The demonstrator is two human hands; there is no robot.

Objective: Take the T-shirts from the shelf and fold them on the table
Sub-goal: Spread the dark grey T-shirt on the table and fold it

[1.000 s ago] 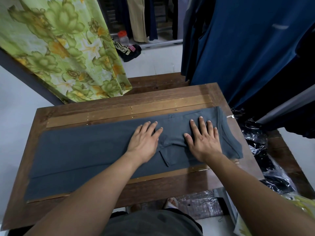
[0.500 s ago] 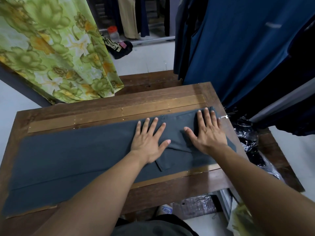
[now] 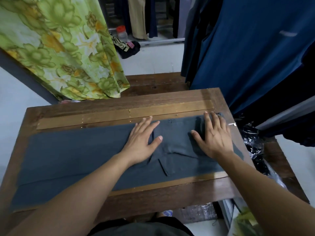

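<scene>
While the gray T-shirt [image 3: 81, 155] lies long and half folded on the wooden surface [image 3: 170, 97], both hands, left hand [image 3: 142, 142] and right hand [image 3: 214, 137], press flat on it. More folds are left.

The T-shirt [image 3: 81, 155] is matt grey cloth, smooth across its long left stretch and lightly creased where the two bare hands lie flat on it. It rests on a table [image 3: 167, 97] of dark brown wood with visible grain and a dull sheen, crossed by paler, glossier wooden strips [image 3: 119, 114] studded with small bright metal fasteners. At 11 o'clock hangs a floral cloth [image 3: 56, 48] of thin green and yellow print, at 1 o'clock matt blue garments [image 3: 252, 53] of soft fabric, and at 3 o'clock lie shiny, crinkled black plastic bags [image 3: 254, 143].
</scene>
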